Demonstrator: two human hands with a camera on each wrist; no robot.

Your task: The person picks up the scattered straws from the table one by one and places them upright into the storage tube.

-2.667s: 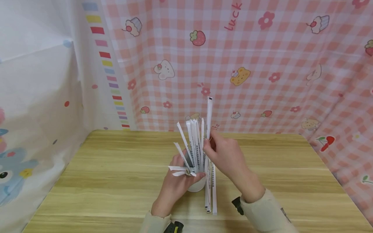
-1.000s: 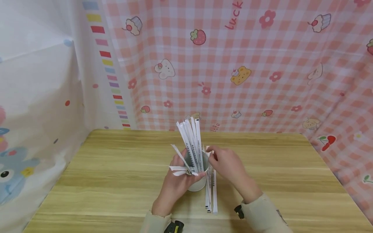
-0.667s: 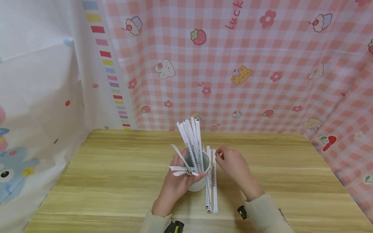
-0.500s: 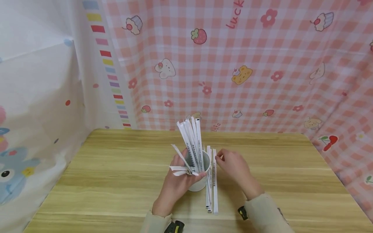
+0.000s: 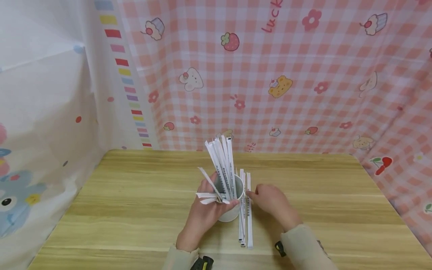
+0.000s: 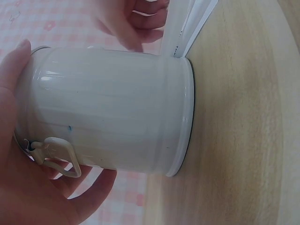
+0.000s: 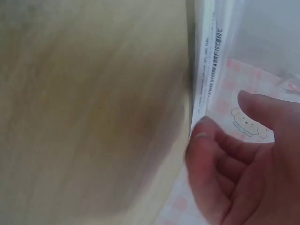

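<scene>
A small white metal bucket [image 5: 230, 215] stands on the wooden table, gripped round its left side by my left hand [image 5: 201, 221]. Paper-wrapped straws [image 5: 220, 165] lean up out of it; a few have short ends bent over the near rim. In the left wrist view a small wire handle [image 6: 63, 159] shows on the bucket's wall. Just right of the bucket lie several more wrapped straws [image 5: 249, 225], lengthwise on the table. My right hand [image 5: 271, 200] is beside them, a fingertip at the rightmost one. The right wrist view shows thumb and forefinger apart, with the straws [image 7: 205, 70] beyond the fingertip.
The wooden tabletop [image 5: 135, 210] runs out to both sides of the hands. A pink checked cloth [image 5: 256, 75] with cartoon prints hangs behind it, and a white printed cloth [image 5: 44, 93] hangs at the left.
A straw that my right hand held upright now stands in the bucket. The right hand has come down to the straws on the table, then slid nearer along them. The left hand stays put.
</scene>
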